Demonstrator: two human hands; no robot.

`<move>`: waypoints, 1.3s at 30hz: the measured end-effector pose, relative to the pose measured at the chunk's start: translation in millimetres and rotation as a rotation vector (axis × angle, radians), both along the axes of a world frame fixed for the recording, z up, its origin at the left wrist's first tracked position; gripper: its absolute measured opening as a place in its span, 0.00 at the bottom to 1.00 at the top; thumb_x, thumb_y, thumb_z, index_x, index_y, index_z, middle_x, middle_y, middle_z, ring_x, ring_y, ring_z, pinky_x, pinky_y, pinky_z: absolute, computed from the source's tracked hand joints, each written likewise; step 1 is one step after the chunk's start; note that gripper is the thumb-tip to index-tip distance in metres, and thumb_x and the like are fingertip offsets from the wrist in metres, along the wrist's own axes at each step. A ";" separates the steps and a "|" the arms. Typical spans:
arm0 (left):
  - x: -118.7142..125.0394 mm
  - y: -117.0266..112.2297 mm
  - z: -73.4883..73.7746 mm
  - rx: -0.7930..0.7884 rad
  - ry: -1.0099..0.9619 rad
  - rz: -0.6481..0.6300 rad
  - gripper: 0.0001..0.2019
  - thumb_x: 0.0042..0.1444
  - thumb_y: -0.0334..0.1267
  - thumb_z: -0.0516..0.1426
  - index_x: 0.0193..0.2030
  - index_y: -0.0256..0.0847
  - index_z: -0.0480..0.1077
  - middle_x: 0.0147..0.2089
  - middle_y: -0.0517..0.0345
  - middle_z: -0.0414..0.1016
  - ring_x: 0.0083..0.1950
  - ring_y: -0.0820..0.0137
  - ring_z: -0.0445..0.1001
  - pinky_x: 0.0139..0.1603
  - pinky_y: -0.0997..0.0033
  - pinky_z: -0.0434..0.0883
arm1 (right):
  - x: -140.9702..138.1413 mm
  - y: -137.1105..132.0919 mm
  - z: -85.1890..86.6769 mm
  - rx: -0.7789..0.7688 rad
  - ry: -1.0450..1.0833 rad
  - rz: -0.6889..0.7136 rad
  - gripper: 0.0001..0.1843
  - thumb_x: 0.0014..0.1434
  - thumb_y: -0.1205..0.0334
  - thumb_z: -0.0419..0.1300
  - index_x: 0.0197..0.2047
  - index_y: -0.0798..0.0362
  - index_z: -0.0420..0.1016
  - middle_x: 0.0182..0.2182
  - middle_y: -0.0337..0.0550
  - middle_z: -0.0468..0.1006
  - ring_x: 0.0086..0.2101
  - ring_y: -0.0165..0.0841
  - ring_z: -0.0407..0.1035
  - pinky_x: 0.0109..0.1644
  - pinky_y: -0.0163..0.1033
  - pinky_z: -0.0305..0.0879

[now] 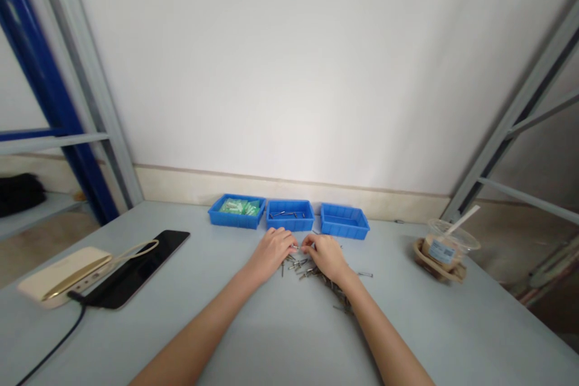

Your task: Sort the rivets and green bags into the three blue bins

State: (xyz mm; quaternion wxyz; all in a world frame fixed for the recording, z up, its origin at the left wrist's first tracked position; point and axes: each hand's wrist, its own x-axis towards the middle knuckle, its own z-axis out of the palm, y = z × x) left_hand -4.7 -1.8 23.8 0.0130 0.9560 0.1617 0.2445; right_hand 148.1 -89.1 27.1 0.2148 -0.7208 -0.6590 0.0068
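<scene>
Metal pins are lying in a loose scatter on the smooth pale grey table, right under and just behind the fingertips of both hands. They are thin, short and dull silver. More of them are trailing back under the right wrist, and one is lying alone a little to the right of the right fingers.

The left hand is resting palm down, its fingers curling toward the middle. The right hand is mirroring it, its fingers bending inward. The tips of the two hands are almost meeting over the front of the scatter. A tiny bright piece is showing between them, but it is too small to tell whether either hand is pinching it.

Just beyond the fingertips, three shallow rectangular blue plastic trays are standing in a row against the wall. The left tray is holding glossy green packets, the middle tray is holding a few metal pieces, and the right tray is sitting beside it.

Well to the left of the left fingers, a flat glossy black tablet is lying beside a cream power bank with a looping cable. Well to the right of the right fingers, a clear plastic cup with a white straw is sitting in a brown cardboard holder.
</scene>
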 end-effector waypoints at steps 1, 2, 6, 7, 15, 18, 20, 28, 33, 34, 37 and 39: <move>0.0 0.2 0.4 0.015 -0.006 0.010 0.07 0.60 0.35 0.53 0.33 0.38 0.69 0.34 0.58 0.72 0.39 0.68 0.67 0.39 0.67 0.56 | -0.5 -0.1 0.2 0.007 0.011 0.001 0.08 0.59 0.62 0.54 0.37 0.50 0.75 0.34 0.41 0.80 0.37 0.35 0.72 0.38 0.35 0.57; 0.0 0.4 0.7 0.029 -0.013 0.021 0.08 0.61 0.35 0.52 0.33 0.38 0.69 0.33 0.58 0.72 0.38 0.67 0.66 0.39 0.67 0.56 | -1.2 -0.2 0.5 0.020 0.018 0.006 0.08 0.60 0.61 0.54 0.38 0.49 0.75 0.35 0.40 0.80 0.37 0.35 0.72 0.38 0.35 0.57; 0.1 0.3 1.7 0.028 -0.038 0.062 0.12 0.63 0.38 0.49 0.32 0.38 0.69 0.32 0.56 0.72 0.36 0.67 0.66 0.38 0.67 0.57 | -4.1 -2.0 3.0 0.094 -0.003 0.034 0.08 0.59 0.61 0.56 0.41 0.46 0.74 0.38 0.37 0.80 0.38 0.34 0.72 0.42 0.37 0.55; 0.2 0.1 1.7 0.012 -0.042 0.066 0.13 0.63 0.38 0.48 0.32 0.38 0.69 0.32 0.57 0.72 0.36 0.67 0.66 0.38 0.67 0.57 | -4.7 -2.5 4.0 0.103 -0.012 0.032 0.07 0.59 0.62 0.56 0.40 0.46 0.74 0.37 0.38 0.80 0.38 0.34 0.72 0.43 0.37 0.54; -0.4 0.8 1.9 -0.059 -0.039 0.006 0.13 0.64 0.37 0.45 0.33 0.38 0.68 0.33 0.57 0.72 0.36 0.67 0.67 0.39 0.68 0.58 | -4.7 -3.4 9.0 0.098 -0.043 0.048 0.10 0.61 0.61 0.52 0.46 0.47 0.71 0.36 0.39 0.80 0.36 0.33 0.72 0.42 0.35 0.56; 0.6 1.2 1.9 -0.115 -0.023 0.025 0.17 0.64 0.38 0.43 0.28 0.38 0.66 0.28 0.57 0.71 0.33 0.68 0.67 0.38 0.68 0.59 | -4.1 -3.4 7.3 0.092 -0.083 0.065 0.12 0.60 0.58 0.55 0.47 0.49 0.68 0.35 0.39 0.80 0.35 0.33 0.72 0.43 0.36 0.56; 1.2 1.7 1.5 -0.167 -0.036 0.035 0.19 0.64 0.40 0.42 0.26 0.39 0.65 0.27 0.58 0.70 0.33 0.67 0.67 0.38 0.67 0.59 | -3.3 -4.7 5.3 0.082 -0.113 0.058 0.08 0.60 0.58 0.55 0.41 0.49 0.71 0.32 0.39 0.80 0.34 0.32 0.72 0.43 0.35 0.56; -6.9 15.3 3.3 -0.325 -0.381 0.237 0.21 0.63 0.47 0.35 0.38 0.41 0.64 0.24 0.61 0.70 0.29 0.67 0.69 0.38 0.66 0.62 | 1.7 35.4 29.3 0.112 0.065 -0.038 0.13 0.64 0.55 0.47 0.40 0.47 0.73 0.30 0.35 0.80 0.33 0.29 0.73 0.35 0.31 0.57; -12.9 17.1 2.8 -0.358 -0.435 0.254 0.23 0.63 0.48 0.33 0.37 0.41 0.64 0.21 0.64 0.68 0.25 0.69 0.68 0.34 0.70 0.62 | -1.0 72.5 66.3 0.197 -0.122 -0.370 0.16 0.63 0.55 0.48 0.41 0.53 0.74 0.38 0.47 0.79 0.40 0.37 0.71 0.43 0.39 0.57; -13.2 16.7 2.7 -0.347 -0.428 0.258 0.23 0.63 0.48 0.33 0.36 0.42 0.65 0.20 0.64 0.67 0.25 0.69 0.68 0.34 0.70 0.62 | -1.1 69.9 67.9 0.206 -0.119 -0.364 0.15 0.63 0.57 0.48 0.41 0.52 0.74 0.39 0.47 0.78 0.40 0.37 0.71 0.43 0.39 0.58; -12.4 15.5 2.5 -0.321 -0.393 0.253 0.24 0.64 0.48 0.33 0.36 0.41 0.66 0.20 0.63 0.68 0.25 0.69 0.68 0.33 0.70 0.62 | 1.1 44.2 56.1 0.085 -0.055 -0.071 0.11 0.61 0.59 0.51 0.40 0.48 0.75 0.37 0.40 0.79 0.39 0.33 0.70 0.40 0.35 0.58; -10.7 14.8 1.7 -0.319 -0.346 0.236 0.24 0.65 0.47 0.33 0.34 0.41 0.66 0.20 0.63 0.67 0.25 0.69 0.68 0.32 0.71 0.61 | 3.3 22.6 38.5 -0.027 -0.060 0.111 0.07 0.55 0.57 0.59 0.37 0.45 0.76 0.37 0.37 0.79 0.43 0.35 0.69 0.43 0.37 0.56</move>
